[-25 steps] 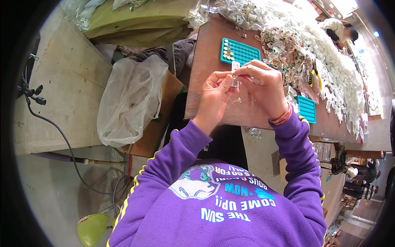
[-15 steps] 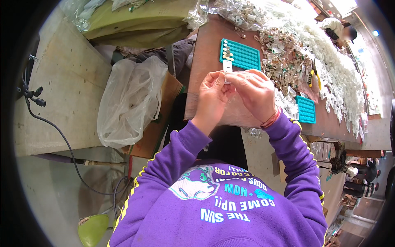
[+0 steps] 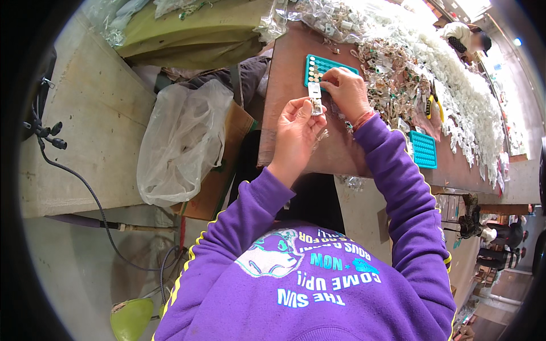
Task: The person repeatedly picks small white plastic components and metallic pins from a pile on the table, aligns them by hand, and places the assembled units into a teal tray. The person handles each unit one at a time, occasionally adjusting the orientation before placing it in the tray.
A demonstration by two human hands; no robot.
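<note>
My left hand (image 3: 297, 131) pinches a small white plastic case (image 3: 316, 106) between thumb and fingers. The case's hinged lid (image 3: 314, 90) stands up toward the tray, and small parts show inside its body, too fine to make out. My right hand (image 3: 348, 94) reaches over the near edge of a teal tray (image 3: 339, 64) with many little hollows. Its thumb and fingertips are pressed together beside the case's lid; what they hold, if anything, is hidden. Several small round metal discs (image 3: 312, 65) sit in the tray's left rows.
A heap of small clear-and-white parts (image 3: 392, 74) covers the table's far right side. Yellow-handled pliers (image 3: 437, 106) and a second teal tray (image 3: 423, 150) lie beside it. Left of the table, a clear plastic bag (image 3: 179, 142) lines a cardboard box (image 3: 230, 136). Another person (image 3: 463, 38) is at the far right.
My right hand has left the case and moved up and right over the tray. My left hand still holds the case, now seen with its lid raised.
</note>
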